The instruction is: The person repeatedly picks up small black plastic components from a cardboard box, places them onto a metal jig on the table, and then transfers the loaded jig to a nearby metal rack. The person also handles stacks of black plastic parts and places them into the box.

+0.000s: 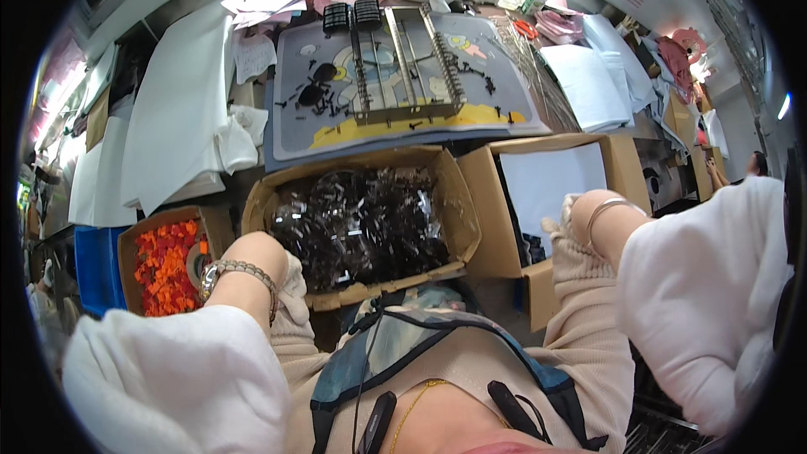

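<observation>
Both my arms are bent up close to the camera, beige sleeves pushed back. White cloth, apparently a glove, covers my left hand (176,378) at the lower left; a watch and a beaded bracelet circle that wrist. My right hand (706,303), at the right edge, is covered in similar white cloth, with a bangle at the wrist. The fingers of both are hidden, and neither touches the workbench goods. Between my arms stands a cardboard box (466,231) of dark, shiny plastic pieces (357,227). Beyond it, a metal frame with coil-like sides (410,109) rests on a grey patterned mat (294,130).
Orange and red small parts (164,265) fill a carton beside a blue bin (97,265). A white-lined carton (626,172) stands right of centre. Black ribbed parts (336,17) and loose screws lie on the mat. White sheets (181,101) and red-handled scissors (525,28) lie around it.
</observation>
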A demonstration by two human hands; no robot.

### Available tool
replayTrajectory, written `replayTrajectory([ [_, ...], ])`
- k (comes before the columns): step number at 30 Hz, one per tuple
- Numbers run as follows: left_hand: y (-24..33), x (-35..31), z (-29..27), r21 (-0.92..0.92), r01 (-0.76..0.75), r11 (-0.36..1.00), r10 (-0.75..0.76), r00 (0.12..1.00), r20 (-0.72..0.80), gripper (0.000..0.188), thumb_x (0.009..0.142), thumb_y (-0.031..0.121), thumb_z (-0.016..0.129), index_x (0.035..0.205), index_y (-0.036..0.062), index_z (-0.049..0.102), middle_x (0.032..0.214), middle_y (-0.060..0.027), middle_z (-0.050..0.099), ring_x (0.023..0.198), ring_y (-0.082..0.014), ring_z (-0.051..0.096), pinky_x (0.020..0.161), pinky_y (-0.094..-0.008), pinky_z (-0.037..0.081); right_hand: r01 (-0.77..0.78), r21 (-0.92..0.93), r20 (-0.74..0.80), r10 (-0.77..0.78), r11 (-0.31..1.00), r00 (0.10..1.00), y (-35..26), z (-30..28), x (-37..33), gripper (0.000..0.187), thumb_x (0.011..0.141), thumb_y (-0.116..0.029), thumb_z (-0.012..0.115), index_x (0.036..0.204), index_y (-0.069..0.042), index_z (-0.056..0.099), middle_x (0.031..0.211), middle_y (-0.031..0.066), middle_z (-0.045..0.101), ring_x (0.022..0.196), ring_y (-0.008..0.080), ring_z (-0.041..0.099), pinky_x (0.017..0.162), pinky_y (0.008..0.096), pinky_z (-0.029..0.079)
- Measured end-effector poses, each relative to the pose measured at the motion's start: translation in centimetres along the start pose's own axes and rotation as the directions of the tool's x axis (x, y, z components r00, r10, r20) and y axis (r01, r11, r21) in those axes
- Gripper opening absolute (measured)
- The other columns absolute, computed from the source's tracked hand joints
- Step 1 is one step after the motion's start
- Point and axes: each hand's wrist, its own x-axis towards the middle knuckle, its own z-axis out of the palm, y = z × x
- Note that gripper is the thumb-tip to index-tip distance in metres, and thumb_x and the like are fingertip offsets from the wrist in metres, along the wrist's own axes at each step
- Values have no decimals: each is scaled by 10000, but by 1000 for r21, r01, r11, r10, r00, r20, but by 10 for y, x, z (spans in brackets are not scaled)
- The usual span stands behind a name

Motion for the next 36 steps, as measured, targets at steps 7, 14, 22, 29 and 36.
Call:
replayTrajectory([
  [7, -189, -117, -51, 651, 456, 607, -581, 813, -27, 406, 990, 347, 592, 1268, 53, 630, 1137, -141, 656, 1048, -296, 635, 916, -406, 512, -367, 277, 68, 362, 888, 930, 74, 77, -50, 261, 997, -86, 585, 1234, 13, 637, 1076, 97, 708, 876, 138, 662, 776, 278, 550],
  [14, -314, -240, -27, 994, 31, -108, -994, -5, -108, 573, 747, 483, 806, 1170, 109, 708, 1157, -121, 709, 1061, -267, 705, 846, -379, 597, -910, -15, 450, 816, 414, 364, 140, 178, -131, 203, 970, -146, 633, 1124, -37, 711, 959, 90, 736, 822, 141, 682, 784, 303, 551],
  [22, -306, -236, -45, 236, 933, -273, -961, -277, -16, 177, 969, 228, 659, 1005, 54, 659, 738, -47, 674, 557, -138, 651, 459, -277, 515, -793, -278, 505, 785, 542, 359, 189, 191, -161, 224, 983, -235, 610, 1086, -65, 713, 1037, 126, 723, 897, 290, 704, 792, 368, 550],
  [29, -238, -213, -15, 784, 444, 434, -895, 312, 319, 317, 958, 245, 648, 1116, -23, 590, 731, -113, 674, 627, -213, 686, 563, -333, 548, -984, -80, 568, 818, 158, 85, 192, 232, -146, 497, 1036, -447, 465, 1130, 9, 637, 1051, 172, 696, 1017, 293, 666, 909, 374, 492],
  [36, -198, -144, -9, 759, 157, 631, -695, 548, 465, 350, 826, 42, 690, 1164, 33, 601, 885, -119, 648, 802, -245, 655, 735, -373, 539, -992, -3, 605, 790, -124, -100, 202, 194, -143, 398, 1061, -373, 505, 1024, -19, 684, 753, 50, 668, 627, 72, 575, 612, 263, 471],
])
